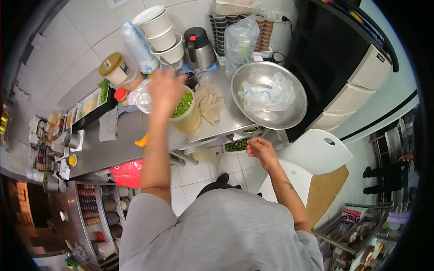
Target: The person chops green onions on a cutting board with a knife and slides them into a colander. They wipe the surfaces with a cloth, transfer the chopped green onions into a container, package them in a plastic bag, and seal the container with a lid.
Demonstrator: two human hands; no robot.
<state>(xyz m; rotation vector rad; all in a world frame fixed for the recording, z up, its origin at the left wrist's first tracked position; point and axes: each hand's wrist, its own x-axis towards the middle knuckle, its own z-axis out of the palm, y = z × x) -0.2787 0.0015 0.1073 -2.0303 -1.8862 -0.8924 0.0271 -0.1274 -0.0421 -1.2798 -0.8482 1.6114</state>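
My left hand [167, 90] is over the steel counter, at the left rim of a tall tub [186, 121] of chopped green pieces [183, 105]. Motion smears its fingers, so whether they grip anything cannot be made out. A clear plastic bag [141, 97] lies just left of this hand, and a crumpled beige cloth [209, 103] is right of the tub. My right hand [263, 152] hangs in front of the counter edge with fingers curled in and nothing visible in them. Near it, lower down, is a container of small round green produce [236, 145].
A large steel colander [300, 106] holding a plastic bag sits at the counter's right end. Stacked white buckets [162, 39] and a steel thermal jug [199, 47] stand behind. A white chair [327, 151] is at my right. An orange-handled tool [141, 141] sticks out over the front edge.
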